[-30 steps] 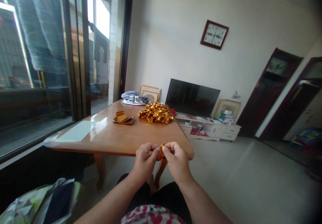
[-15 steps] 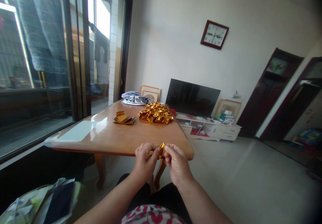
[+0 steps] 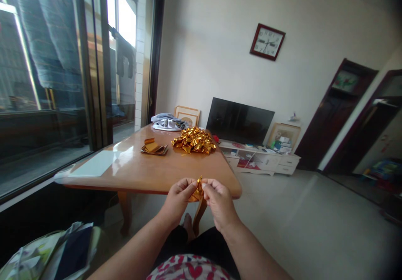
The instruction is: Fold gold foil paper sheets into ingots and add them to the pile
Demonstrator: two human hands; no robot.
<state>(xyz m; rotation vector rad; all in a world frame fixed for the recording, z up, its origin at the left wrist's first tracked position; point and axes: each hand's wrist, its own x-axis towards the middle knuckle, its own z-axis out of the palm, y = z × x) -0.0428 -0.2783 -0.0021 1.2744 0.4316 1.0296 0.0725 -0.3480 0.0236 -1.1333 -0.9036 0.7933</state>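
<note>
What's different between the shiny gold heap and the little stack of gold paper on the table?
The gold heap is bigger and taller; the paper stack is smaller and lower.
The gold heap is a jumble of pointy, folded-looking pieces, while the paper stack is layered sheets, with one curling up on top.
The gold heap glitters brightly; the paper stack looks duller.
Both are golden and sit on the wooden table.

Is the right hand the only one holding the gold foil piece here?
No, the left hand and the right hand both pinch the gold foil piece with their fingers.
</note>
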